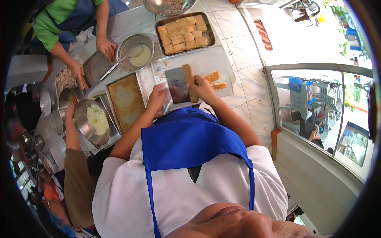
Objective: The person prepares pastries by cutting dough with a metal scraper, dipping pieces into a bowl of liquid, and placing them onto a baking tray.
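Observation:
My right hand (201, 88) grips the wooden handle (187, 76) of a scraper with a wide, flat metal blade (176, 80). The blade lies over a clear plastic-covered board (151, 99). Close to the blade's left edge is my left hand (158, 94), its fingers curled; whether anything is in them cannot be made out. Just right of my right hand, two browned cake strips (212, 76) rest on the board. Crumbs (160, 76) are scattered beyond my left hand.
Beyond the board stands a metal tray of cut cake pieces (183, 34). To the left are a bowl with batter and a whisk (141, 56), a sheet cake in a pan (126, 96), and a bowl of pale mixture (96, 122) by a co-worker's arm (71, 128). Another co-worker's hands (105, 47) are across the table.

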Action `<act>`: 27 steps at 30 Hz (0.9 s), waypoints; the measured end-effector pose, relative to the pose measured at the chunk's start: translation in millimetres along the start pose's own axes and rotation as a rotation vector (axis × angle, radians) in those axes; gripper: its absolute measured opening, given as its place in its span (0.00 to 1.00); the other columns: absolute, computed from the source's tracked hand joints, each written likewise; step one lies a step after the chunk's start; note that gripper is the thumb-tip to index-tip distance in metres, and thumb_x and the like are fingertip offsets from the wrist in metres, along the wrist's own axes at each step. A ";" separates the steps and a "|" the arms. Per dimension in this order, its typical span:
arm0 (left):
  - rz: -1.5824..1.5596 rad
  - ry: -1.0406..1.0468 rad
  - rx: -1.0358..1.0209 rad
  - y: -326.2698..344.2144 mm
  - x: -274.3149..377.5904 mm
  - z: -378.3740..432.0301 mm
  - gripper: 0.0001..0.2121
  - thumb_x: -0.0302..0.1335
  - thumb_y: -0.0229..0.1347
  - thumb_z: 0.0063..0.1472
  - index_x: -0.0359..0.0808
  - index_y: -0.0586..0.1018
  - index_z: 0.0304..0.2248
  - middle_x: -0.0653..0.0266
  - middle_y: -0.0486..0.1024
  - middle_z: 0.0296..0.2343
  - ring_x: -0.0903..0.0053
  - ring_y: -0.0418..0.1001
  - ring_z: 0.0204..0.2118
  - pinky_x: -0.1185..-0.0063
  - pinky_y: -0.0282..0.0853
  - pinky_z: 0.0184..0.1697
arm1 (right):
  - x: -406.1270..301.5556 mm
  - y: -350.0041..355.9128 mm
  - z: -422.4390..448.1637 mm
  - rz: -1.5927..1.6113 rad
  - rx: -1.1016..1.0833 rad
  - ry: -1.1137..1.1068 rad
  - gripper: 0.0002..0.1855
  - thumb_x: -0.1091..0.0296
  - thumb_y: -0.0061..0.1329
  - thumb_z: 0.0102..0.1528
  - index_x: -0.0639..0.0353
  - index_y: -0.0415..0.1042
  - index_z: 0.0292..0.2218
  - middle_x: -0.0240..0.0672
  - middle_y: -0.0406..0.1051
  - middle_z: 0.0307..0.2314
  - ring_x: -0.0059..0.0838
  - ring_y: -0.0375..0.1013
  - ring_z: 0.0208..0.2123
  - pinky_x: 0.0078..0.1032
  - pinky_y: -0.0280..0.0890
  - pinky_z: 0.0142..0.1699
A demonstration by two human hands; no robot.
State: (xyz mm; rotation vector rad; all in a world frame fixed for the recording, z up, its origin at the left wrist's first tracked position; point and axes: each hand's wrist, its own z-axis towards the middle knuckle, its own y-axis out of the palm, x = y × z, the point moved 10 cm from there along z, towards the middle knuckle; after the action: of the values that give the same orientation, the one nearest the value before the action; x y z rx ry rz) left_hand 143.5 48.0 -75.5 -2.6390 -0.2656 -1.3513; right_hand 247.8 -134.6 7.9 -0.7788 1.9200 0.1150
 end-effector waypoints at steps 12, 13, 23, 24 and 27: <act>0.731 0.658 -0.217 146.7 110.7 14.9 0.20 0.32 0.56 0.49 0.35 0.71 0.42 0.56 0.66 0.39 0.62 0.64 0.43 0.72 0.62 0.47 | 52.2 -191.2 -89.6 0.518 0.720 -0.074 0.14 0.68 0.48 0.52 0.65 0.61 0.37 0.34 0.67 0.25 0.19 0.66 0.26 0.17 0.62 0.29; 0.749 0.659 -0.249 154.3 110.3 15.6 0.20 0.32 0.56 0.49 0.35 0.71 0.42 0.56 0.66 0.39 0.62 0.64 0.44 0.72 0.62 0.47 | 59.8 -192.9 -95.5 0.532 0.744 -0.062 0.13 0.68 0.48 0.52 0.65 0.61 0.36 0.34 0.67 0.25 0.18 0.66 0.25 0.16 0.62 0.29; 0.688 0.527 -0.314 146.4 97.3 50.8 0.18 0.32 0.56 0.49 0.31 0.72 0.39 0.54 0.69 0.33 0.64 0.69 0.38 0.74 0.65 0.42 | 77.9 -154.4 -93.0 0.485 0.615 -0.026 0.11 0.69 0.48 0.51 0.64 0.62 0.34 0.32 0.67 0.25 0.16 0.65 0.26 0.16 0.61 0.30; 0.646 0.470 -0.328 137.4 96.1 51.5 0.18 0.32 0.56 0.49 0.31 0.72 0.38 0.54 0.70 0.33 0.64 0.70 0.37 0.75 0.66 0.41 | 71.4 -148.5 -89.2 0.466 0.598 -0.054 0.11 0.68 0.48 0.51 0.64 0.62 0.34 0.31 0.67 0.25 0.16 0.65 0.26 0.16 0.61 0.30; 0.673 0.534 -0.231 97.2 109.7 36.1 0.19 0.32 0.56 0.48 0.29 0.72 0.38 0.54 0.69 0.33 0.64 0.70 0.36 0.75 0.66 0.41 | 46.9 -129.0 -79.5 0.243 0.556 -0.060 0.12 0.68 0.47 0.51 0.64 0.62 0.35 0.35 0.67 0.25 0.22 0.67 0.26 0.21 0.62 0.30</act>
State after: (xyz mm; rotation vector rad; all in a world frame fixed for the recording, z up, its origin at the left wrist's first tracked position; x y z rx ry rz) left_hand 257.3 -29.2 -13.3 -2.0705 0.8031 -1.7842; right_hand 245.6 -290.1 39.1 -0.1679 1.8536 -0.2376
